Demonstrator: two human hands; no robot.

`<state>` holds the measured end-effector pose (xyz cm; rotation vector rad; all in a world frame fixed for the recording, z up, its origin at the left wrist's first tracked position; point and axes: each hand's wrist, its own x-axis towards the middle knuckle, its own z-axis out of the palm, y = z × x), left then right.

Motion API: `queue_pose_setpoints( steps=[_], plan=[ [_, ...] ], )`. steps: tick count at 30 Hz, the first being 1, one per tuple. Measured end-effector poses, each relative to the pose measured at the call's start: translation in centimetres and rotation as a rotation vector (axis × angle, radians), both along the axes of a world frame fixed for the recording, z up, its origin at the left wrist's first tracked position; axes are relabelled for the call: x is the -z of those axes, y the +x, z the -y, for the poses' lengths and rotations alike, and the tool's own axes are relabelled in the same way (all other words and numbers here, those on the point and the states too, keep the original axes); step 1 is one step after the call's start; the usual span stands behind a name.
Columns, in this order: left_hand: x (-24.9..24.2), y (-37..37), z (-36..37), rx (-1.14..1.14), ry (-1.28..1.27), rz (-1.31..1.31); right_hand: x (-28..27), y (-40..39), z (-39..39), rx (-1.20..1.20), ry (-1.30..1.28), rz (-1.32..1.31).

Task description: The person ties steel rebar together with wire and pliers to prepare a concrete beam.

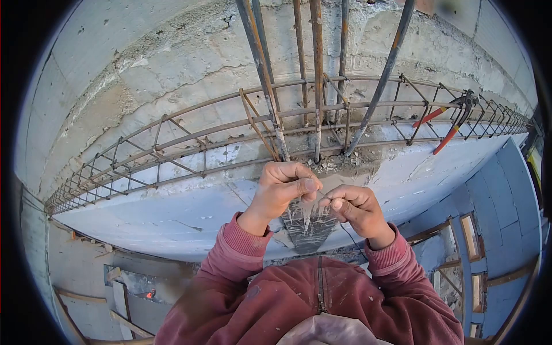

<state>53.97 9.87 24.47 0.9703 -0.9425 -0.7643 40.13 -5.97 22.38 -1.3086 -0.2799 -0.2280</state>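
Note:
My left hand [283,192] is closed in a pinch at the centre of the view, just below the upright rebars [318,86]. Close on its right, my right hand [357,211] pinches a thin dark wire [345,229] that hangs down below it. Between the fingertips of both hands a fine strand seems to run, and the left fingers appear to grip its other end. A long horizontal rebar cage [230,122] crosses behind and above the hands, around the upright bars. Pincers with red handles [445,140] hang on the cage at the right.
A rough concrete wall [190,69] rises behind the cage. White wall panels [172,221] lie below it, with loose rubble [330,164] at the foot of the upright bars. Wooden frames [471,237] show lower right, and boards [122,305] lower left.

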Motion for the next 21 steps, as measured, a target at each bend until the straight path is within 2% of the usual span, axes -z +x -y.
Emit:
queue_pose_setpoints(
  steps=[3,4,7,8,11,12,15,19,21],
  plan=[
    [-2.3,-1.8,1.2,-0.595,-0.057,0.539,-0.7,1.6,2.1,0.368,0.186,-0.142],
    [-3.3,-1.3,0.4,-0.652,0.026,0.872,-1.3,2.3,2.4,0.373,0.276,-0.133],
    [-3.1,-1.4,2.1,-1.056,0.016,1.171,-2.5,5.3,2.4,0.311,0.402,-0.183],
    [-3.4,-1.7,2.4,-1.189,0.036,1.385,-3.0,6.0,1.8,0.353,0.384,-0.173],
    [-2.4,-1.7,2.9,-1.066,-0.080,1.110,-3.0,7.1,0.6,0.435,0.210,-0.065],
    [-2.6,-2.1,2.7,-1.014,-0.037,1.083,-2.6,7.3,0.2,0.477,0.157,-0.041],
    [-3.8,-3.1,3.1,-0.816,0.055,0.693,-2.6,8.5,-0.7,0.483,0.334,0.013],
    [-5.8,-2.0,4.0,-0.519,0.135,0.344,-4.4,9.0,-1.1,0.498,0.284,0.047],
    [-6.7,-1.7,4.3,-0.505,0.175,0.311,-4.3,9.3,-0.7,0.454,0.257,0.054]
  ],
)
